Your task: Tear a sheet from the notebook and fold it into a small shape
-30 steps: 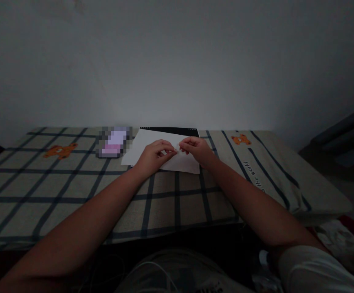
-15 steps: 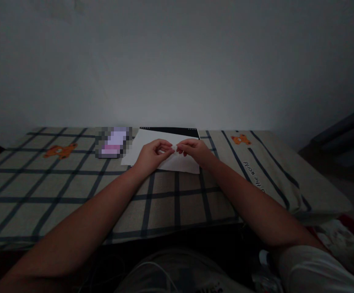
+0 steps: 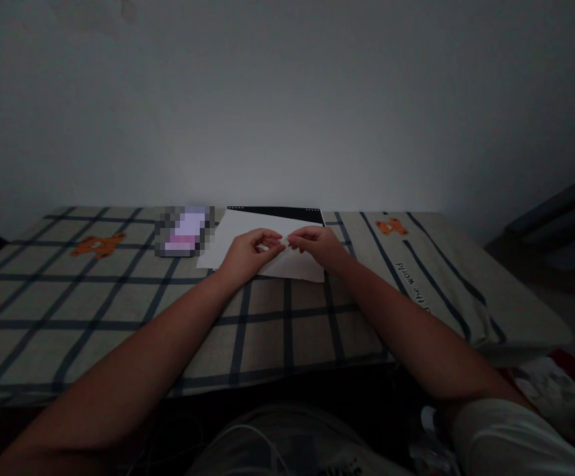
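A white sheet of paper (image 3: 237,233) lies on the checked cloth at the far middle of the table, partly over a black board (image 3: 287,213). My left hand (image 3: 250,252) and my right hand (image 3: 317,244) rest on the sheet, their fingertips meeting in a pinch on a small fold of white paper (image 3: 286,242) between them. Both hands have curled, closed fingers. How the fold is shaped is too dim to tell.
A blurred lilac object (image 3: 184,230) lies left of the paper. The checked cloth (image 3: 118,297) with orange bear prints covers the table. A plain wall stands right behind. White fabric (image 3: 555,390) lies low at the right, beside the table's front edge.
Almost nothing: the fingertips of both hands shifted slightly on the small fold; the arms and the sheet stay where they were.
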`<state>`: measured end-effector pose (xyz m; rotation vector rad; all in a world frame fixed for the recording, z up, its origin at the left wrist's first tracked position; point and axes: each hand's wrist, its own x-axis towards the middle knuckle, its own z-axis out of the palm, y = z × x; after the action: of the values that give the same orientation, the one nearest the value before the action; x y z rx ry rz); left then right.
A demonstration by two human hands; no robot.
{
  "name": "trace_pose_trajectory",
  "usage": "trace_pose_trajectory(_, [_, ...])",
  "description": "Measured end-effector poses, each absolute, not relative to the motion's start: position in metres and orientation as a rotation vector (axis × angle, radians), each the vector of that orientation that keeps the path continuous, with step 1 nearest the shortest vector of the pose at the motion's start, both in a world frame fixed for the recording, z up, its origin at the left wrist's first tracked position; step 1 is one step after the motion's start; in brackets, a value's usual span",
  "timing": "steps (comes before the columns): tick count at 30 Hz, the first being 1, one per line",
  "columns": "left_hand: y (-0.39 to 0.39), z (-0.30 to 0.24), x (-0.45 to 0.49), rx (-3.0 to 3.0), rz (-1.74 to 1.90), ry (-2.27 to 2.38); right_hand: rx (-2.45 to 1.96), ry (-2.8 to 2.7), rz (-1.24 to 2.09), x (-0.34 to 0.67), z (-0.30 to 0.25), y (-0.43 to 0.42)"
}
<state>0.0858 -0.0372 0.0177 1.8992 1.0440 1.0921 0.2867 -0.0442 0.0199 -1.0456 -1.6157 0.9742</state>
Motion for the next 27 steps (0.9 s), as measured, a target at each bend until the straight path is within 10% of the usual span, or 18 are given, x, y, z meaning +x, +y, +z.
trace_pose_trajectory(27, [-0.0418,0.0259,0.0860,1.921,0.858,1.081,-1.019,-1.734,0.721,0.2858,0.0167,-0.0445])
